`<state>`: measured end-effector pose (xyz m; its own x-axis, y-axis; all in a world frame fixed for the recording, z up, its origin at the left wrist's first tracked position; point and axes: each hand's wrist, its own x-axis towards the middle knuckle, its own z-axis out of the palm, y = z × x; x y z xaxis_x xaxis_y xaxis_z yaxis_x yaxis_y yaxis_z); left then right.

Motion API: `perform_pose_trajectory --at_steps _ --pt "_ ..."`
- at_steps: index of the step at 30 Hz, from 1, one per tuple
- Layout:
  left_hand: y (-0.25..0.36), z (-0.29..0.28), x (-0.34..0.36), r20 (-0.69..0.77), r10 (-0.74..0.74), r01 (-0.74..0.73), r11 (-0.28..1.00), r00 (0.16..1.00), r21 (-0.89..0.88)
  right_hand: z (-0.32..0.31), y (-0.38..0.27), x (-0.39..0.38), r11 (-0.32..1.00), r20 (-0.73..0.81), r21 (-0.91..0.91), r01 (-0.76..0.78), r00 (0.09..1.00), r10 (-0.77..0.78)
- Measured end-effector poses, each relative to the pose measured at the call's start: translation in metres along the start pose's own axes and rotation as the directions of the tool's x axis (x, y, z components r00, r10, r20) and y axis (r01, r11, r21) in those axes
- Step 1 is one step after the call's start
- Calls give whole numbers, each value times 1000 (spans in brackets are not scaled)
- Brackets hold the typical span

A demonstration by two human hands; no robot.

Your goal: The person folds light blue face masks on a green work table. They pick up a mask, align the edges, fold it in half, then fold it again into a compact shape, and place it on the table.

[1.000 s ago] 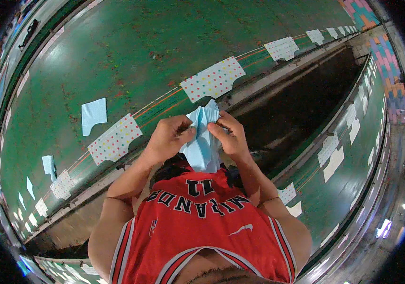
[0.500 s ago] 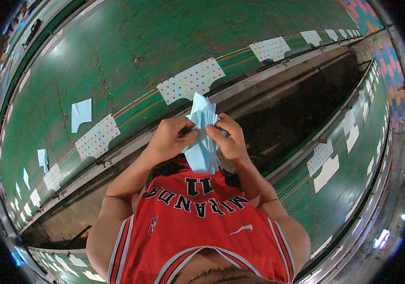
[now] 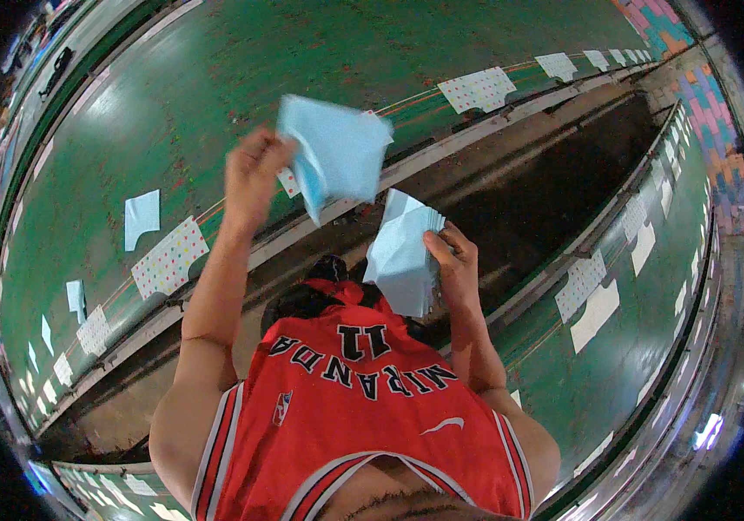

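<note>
My left hand (image 3: 254, 174) is closed on one edge of a light blue fabric piece (image 3: 337, 148), smeared by motion. That piece hangs over the green table's near edge and hides most of a dotted fabric piece (image 3: 287, 182) lying there. Close to my body, my right hand (image 3: 454, 256) grips a stack of light blue fabric pieces (image 3: 398, 252) by its right side, the thumb on top. The stack's layered edges fan out beside the thumb. Between the two hands is a gap, and the lifted piece is apart from the stack.
Along the long green table (image 3: 215, 104), dotted cut pieces (image 3: 170, 258) lie in a row near its edge. A single blue piece (image 3: 142, 219) rests further in at left. A dark trough (image 3: 554, 191) separates it from a second green table (image 3: 537, 360) bearing white pieces (image 3: 596, 317).
My left hand has come away from the stack, moving up and left with one blue piece. The right hand has shifted slightly right and down, still holding the stack.
</note>
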<state>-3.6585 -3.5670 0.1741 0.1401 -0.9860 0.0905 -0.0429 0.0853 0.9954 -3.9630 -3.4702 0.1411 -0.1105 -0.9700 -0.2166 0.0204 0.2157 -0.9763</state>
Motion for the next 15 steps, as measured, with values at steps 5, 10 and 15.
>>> perform_pose_trajectory --at_steps 5,10,15 --pt "-37 -16 50 -325 361 -217 889 874 402 -18 7 0 998 -85 -32 46 995 -49" --pt "-70 30 33 28 511 -440 709 859 551 -27 10 6 992 -179 -96 81 979 -97" --pt "-43 102 -11 540 160 -315 926 826 208 -32 1 12 960 -171 -244 138 968 -183"
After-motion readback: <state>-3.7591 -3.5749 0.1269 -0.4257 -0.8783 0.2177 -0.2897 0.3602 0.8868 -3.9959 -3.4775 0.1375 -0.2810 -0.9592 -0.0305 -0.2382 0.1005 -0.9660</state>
